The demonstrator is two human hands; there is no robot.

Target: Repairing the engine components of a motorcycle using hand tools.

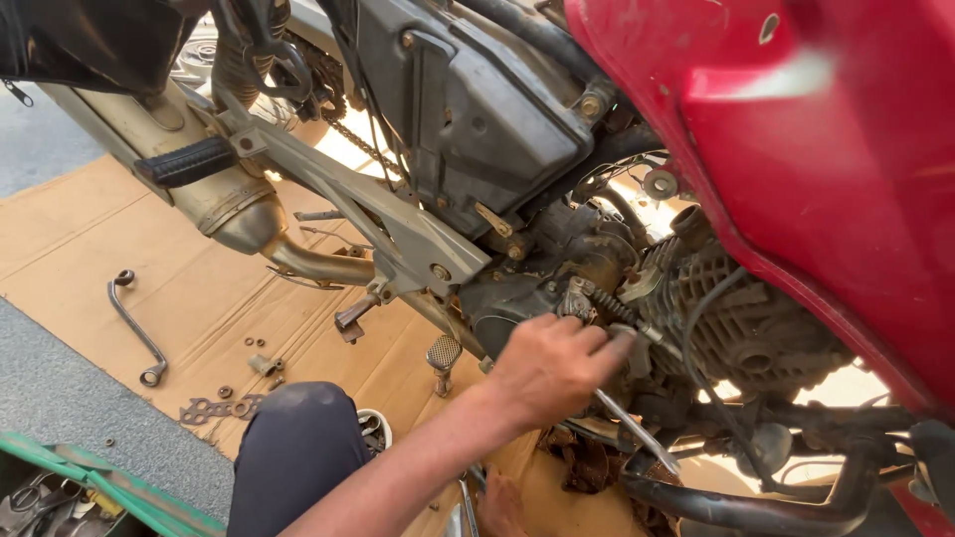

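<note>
hand at work: one hand (552, 366) reaching in from the lower left, fingers closed round something small at the engine (736, 318) side, can't make out what. Can't tell which hand it is either
below the hand: a shiny metal lever (637, 430) slanting down to the right
bike: red tank panel (826, 149) top right, dark side box (477, 109) above the engine, tan exhaust pipe (239, 199) with a black footpeg (187, 162) to the left
floor: cardboard sheet (199, 288) under the bike, bent socket wrench (134, 328) lying on it, loose nuts and a flat bracket (214, 408) near the knee (298, 438)
bottom left corner: green toolbox (109, 497) with tools in it
</note>
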